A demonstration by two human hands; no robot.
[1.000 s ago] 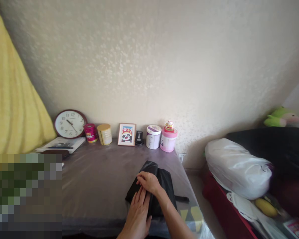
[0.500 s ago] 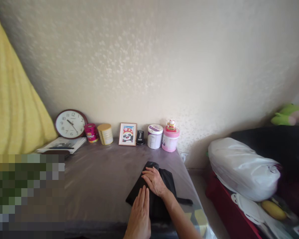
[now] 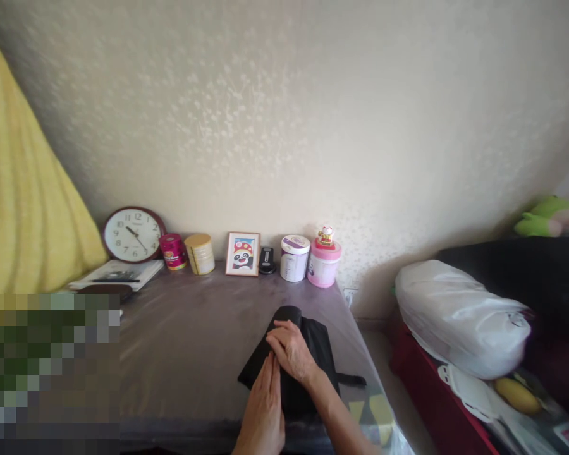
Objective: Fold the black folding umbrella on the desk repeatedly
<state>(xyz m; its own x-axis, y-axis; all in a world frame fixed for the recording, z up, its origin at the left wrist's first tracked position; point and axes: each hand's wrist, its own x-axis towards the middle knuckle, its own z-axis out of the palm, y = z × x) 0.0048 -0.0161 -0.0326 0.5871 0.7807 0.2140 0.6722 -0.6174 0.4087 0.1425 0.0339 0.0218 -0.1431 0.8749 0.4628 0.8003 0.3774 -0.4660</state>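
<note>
A folded piece of black fabric (image 3: 320, 338) with a narrow strap at its right lies on the covered table, close to its right edge. My left hand (image 3: 264, 404) rests edge-on against its left part, fingers straight and side by side. On top of the fabric lies my right hand (image 3: 291, 351), palm down with its fingers slightly bent and pointing left. Its fingertips are right by those of my left hand. What is under the right palm is hidden.
Along the wall stand a clock (image 3: 133, 234), a magenta can (image 3: 173, 253), a yellow-lidded can (image 3: 200, 254), a framed panda picture (image 3: 243, 254), a white tub (image 3: 294, 259) and a pink tub (image 3: 324, 265) bearing a figurine. A white plastic bag (image 3: 459, 319) lies right of the table.
My right hand has shifted slightly left and down over the fabric, its fingers more bent and closer together. My left hand has moved little, its fingertips now nearly meeting the right hand.
</note>
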